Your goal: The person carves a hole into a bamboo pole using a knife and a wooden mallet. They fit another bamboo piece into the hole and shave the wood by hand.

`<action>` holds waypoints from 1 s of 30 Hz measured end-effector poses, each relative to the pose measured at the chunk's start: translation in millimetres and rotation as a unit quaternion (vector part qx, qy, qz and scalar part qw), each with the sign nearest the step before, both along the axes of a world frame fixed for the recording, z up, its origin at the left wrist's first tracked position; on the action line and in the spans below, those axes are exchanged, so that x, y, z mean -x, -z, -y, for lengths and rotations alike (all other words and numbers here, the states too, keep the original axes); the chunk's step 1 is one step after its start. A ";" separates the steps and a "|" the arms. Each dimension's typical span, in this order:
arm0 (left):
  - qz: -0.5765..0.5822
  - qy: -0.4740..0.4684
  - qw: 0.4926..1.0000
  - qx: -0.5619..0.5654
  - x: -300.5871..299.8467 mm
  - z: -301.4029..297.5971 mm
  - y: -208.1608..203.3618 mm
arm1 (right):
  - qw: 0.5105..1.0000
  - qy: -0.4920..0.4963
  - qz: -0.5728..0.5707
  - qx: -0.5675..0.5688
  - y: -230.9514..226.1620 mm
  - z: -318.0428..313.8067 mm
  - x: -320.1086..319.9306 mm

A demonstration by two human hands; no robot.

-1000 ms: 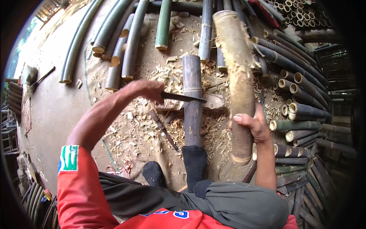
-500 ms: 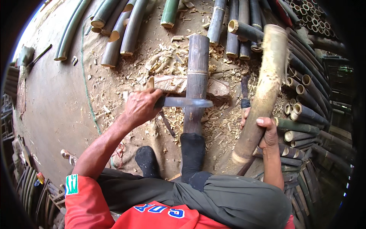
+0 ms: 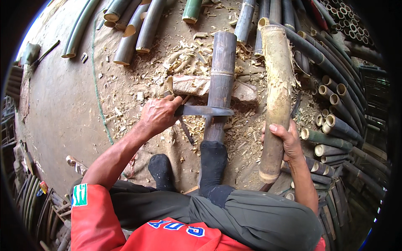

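Note:
My left hand (image 3: pixel 160 113) is closed round the handle of a knife (image 3: pixel 205 110). Its long dark blade reaches rightward across a dark bamboo tube (image 3: pixel 222 62), level with where the wood block supports it; whether the edge has cut in I cannot tell. The tube's near end meets my right foot in a black sock (image 3: pixel 213 163). To the right, my right hand (image 3: pixel 284 140) grips a thick bamboo length (image 3: pixel 276 71) near its lower end, thumb in front and the other fingers partly hidden behind. Its upper side is pale, frayed and splintered.
A rough wood block (image 3: pixel 190 85) lies under the dark tube. Shavings (image 3: pixel 180 60) litter the ground around it. Several bamboo poles (image 3: pixel 148 29) lie at the far side, and a stack of cut poles (image 3: pixel 335 102) lines the right. My left foot (image 3: pixel 161 172) stands nearby.
The thick bamboo length in my right hand has swung left and stands straighter. The blade was smeared by motion and is now sharp, still across the tube. The view has shifted slightly.

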State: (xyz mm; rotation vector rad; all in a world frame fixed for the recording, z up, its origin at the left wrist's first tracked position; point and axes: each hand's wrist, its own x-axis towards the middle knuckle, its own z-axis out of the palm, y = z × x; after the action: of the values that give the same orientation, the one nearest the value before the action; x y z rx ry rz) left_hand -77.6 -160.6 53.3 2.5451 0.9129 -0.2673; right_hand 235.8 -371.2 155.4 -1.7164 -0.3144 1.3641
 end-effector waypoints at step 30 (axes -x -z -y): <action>-0.047 0.005 0.999 0.001 -13.5 -0.6 6.9 | 0.462 -0.606 0.596 -0.253 24.9 -57.4 -64.4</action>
State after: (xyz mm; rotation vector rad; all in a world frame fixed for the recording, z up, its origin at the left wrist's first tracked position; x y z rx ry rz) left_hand -64.1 -160.0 46.4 2.5557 0.9332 -0.3923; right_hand 300.1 -313.7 130.6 -1.4664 -2.8279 0.2574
